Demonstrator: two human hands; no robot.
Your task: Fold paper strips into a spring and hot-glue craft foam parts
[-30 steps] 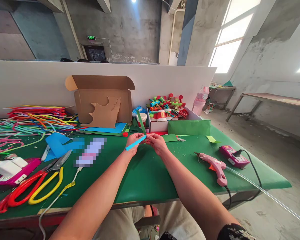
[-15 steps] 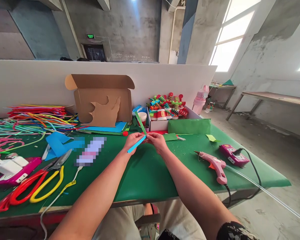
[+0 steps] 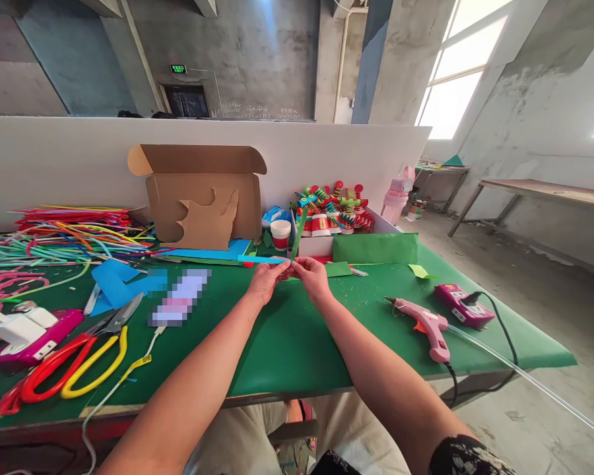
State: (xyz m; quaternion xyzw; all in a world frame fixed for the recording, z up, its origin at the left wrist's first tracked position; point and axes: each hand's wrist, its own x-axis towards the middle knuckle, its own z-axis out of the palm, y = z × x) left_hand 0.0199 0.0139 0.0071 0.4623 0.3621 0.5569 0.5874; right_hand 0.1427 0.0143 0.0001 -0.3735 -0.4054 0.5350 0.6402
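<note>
Head view: two bare hands meet above the middle of the green table (image 3: pixel 287 363), toward its far edge. The left hand (image 3: pixel 265 278) pinches a blue strip (image 3: pixel 257 260) close to one end, the rest pointing out toward the table's left edge. The right hand (image 3: pixel 313 276) pinches the lower end of a green strip (image 3: pixel 301 231), which rises and leans a little rightward. Both strips come together at the fingertips, very roughly square to each other; whether they are stuck there I cannot tell, as the fingers cover the join.

Judging by this, the work is at an early stage: the strips are cut and brought together, while both long free ends are left straight and unfolded.

Beyond the hands, red-and-white paper cups (image 3: pixel 280 234) stand near the far edge, with a white box (image 3: pixel 313 248) just beside them, full of colourful figures (image 3: pixel 321 225) with pleated paper parts. Toward the table's right corner lies a pink glue gun (image 3: pixel 428 323), apart from both hands. Near the left edge are scissors (image 3: pixel 123 315) beside blue paper pieces (image 3: pixel 111 277), with a heap of coloured stems (image 3: pixel 74 231) behind.
</note>
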